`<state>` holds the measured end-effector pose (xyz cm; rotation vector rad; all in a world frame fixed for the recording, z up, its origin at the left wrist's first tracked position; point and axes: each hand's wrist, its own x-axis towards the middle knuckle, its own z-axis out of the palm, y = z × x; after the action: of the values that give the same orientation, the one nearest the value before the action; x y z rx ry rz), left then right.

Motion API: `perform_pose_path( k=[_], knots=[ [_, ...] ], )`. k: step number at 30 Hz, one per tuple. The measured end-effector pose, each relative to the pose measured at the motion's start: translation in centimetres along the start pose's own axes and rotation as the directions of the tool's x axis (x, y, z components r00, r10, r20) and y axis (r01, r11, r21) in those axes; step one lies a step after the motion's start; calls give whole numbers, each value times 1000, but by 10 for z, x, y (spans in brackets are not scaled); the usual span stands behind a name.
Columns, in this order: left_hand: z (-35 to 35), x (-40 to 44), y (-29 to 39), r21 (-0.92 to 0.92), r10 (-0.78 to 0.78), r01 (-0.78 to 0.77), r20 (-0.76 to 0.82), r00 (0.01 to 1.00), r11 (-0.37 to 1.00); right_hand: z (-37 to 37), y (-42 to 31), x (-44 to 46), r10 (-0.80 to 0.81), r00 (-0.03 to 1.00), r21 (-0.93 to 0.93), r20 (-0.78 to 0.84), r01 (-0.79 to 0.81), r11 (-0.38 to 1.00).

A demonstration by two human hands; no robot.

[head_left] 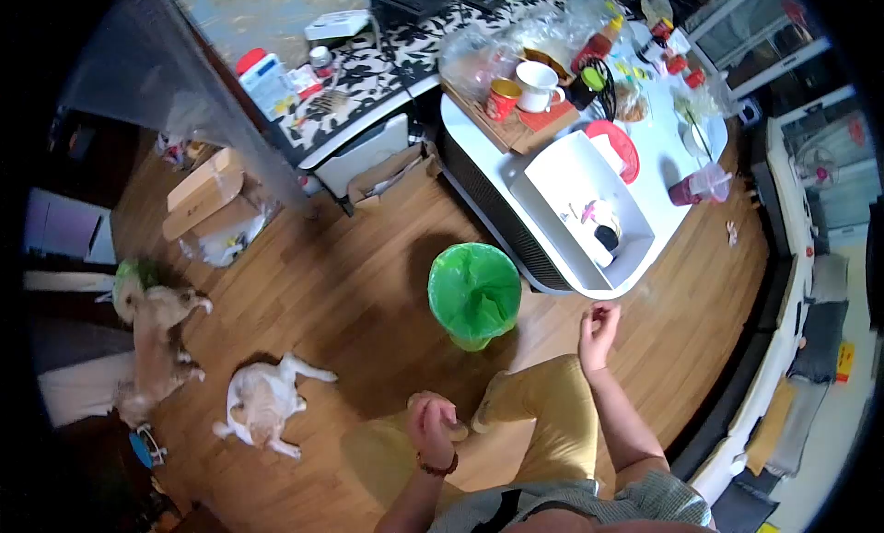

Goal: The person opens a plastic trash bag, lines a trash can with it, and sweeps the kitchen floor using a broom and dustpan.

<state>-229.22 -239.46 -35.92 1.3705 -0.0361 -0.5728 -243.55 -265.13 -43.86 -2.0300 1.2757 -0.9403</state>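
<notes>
My left hand [433, 421], with a dark beaded bracelet [437, 466] at its wrist, hangs above my yellow trousers [564, 413]. Its fingers are curled in, and nothing shows in them. My right hand [599, 338] is over my other knee, near the front edge of the white table [663, 215]. Its fingers are loosely bent and apart from the thumb, with nothing between them. A bin lined with a green bag [474, 293] stands on the floor ahead, between and beyond both hands, touching neither. The white open box [539, 192] on the table is beyond my right hand.
A white and tan cat [262, 399] lies on the wooden floor at left, beside a larger tan furry animal [157, 349]. Cardboard [207, 192] lies farther back. The table carries a white mug [537, 86], a red-yellow cup [503, 98] and plastic bags. A sofa [750, 413] runs along the right.
</notes>
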Motion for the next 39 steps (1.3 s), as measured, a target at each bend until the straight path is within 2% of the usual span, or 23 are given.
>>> perform_pose_path(
  k=[1, 5, 6, 8, 9, 11, 12, 13, 14, 15, 16, 17, 19, 21, 25, 27, 28, 31, 34, 36, 37, 38, 39],
  knots=[
    [9, -9, 44, -15, 132, -132, 0, 991, 991, -8, -6, -6, 70, 996, 46, 63, -73, 996],
    [-7, -47, 230, 77, 453, -521, 396, 799, 850, -69, -29, -39, -57, 848, -263, 527, 227, 938],
    [-21, -57, 264, -67, 491, -539, 518, 700, 840, -89, -23, -53, 18, 800, -331, 599, 227, 916],
    [-24, -78, 337, -294, 598, -525, 484, 638, 799, -140, 7, -90, 219, 683, -506, 697, 251, 825],
    [-25, -88, 376, -406, 658, -517, 461, 596, 753, -165, 25, -108, 333, 608, -593, 721, 293, 750],
    [1, -111, 445, -560, 762, -630, 3, 648, 538, -197, 49, -114, 510, 319, -600, 799, 493, 631],
    [11, -124, 477, -596, 746, -699, -236, 623, 395, -200, 60, -111, 441, 43, -310, 897, 772, 555],
    [11, -142, 508, -628, 699, -676, -280, 658, 386, -198, 62, -106, 374, -160, -25, 914, 895, 445],
    [8, -161, 536, -662, 656, -655, -318, 685, 363, -188, 58, -98, 308, -269, 151, 913, 921, 359],
    [-2, -173, 548, -684, 666, -631, -281, 691, 366, -172, 30, -90, 310, -102, -122, 945, 771, 625],
    [-12, -186, 560, -704, 675, -606, -244, 696, 370, -155, -1, -82, 303, 69, -299, 950, 467, 832],
    [-21, -198, 573, -723, 684, -580, -206, 700, 376, -135, -37, -76, 370, 205, -392, 906, 75, 917],
    [-82, -216, 581, -624, 685, -467, 156, 711, 627, -86, -112, -63, 341, 294, -321, 893, -114, 940],
    [-87, -215, 582, -591, 794, -617, 65, 605, 519, -46, -190, -55, 283, 327, -230, 901, -191, 954],
    [-114, -193, 602, -478, 856, -715, 194, 480, 509, 14, -302, -47, 207, 222, -194, 953, -82, 978],
    [-115, -175, 616, -540, 858, -703, 71, 509, 463, 48, -327, -42, 155, 182, -156, 971, -9, 988],
    [-117, -163, 622, -571, 850, -694, 12, 527, 438, 65, -328, -38, 51, 176, -81, 983, 168, 983],
    [-142, -112, 627, -550, 880, -708, 117, 460, 443, 104, -344, -11, 90, 77, -110, 993, 327, 938],
    [-155, -54, 649, -556, 871, -693, 125, 476, 459, 183, -260, 31, 65, -74, -11, 995, 570, 822],
    [-161, -15, 672, -573, 861, -673, 125, 492, 468, 224, -257, 74, 267, -125, -170, 955, 508, 845],
    [-165, 4, 685, -582, 854, -658, 128, 505, 477, 247, -258, 96, 456, -183, -424, 871, 189, 886],
    [-171, 20, 696, -585, 847, -650, 128, 516, 484, 276, -259, 119, 591, -312, -654, 744, -155, 741],
    [-178, 36, 709, -583, 838, -643, 128, 530, 496, 312, -259, 144, 687, -447, -819, 573, -296, 491]
  ],
)
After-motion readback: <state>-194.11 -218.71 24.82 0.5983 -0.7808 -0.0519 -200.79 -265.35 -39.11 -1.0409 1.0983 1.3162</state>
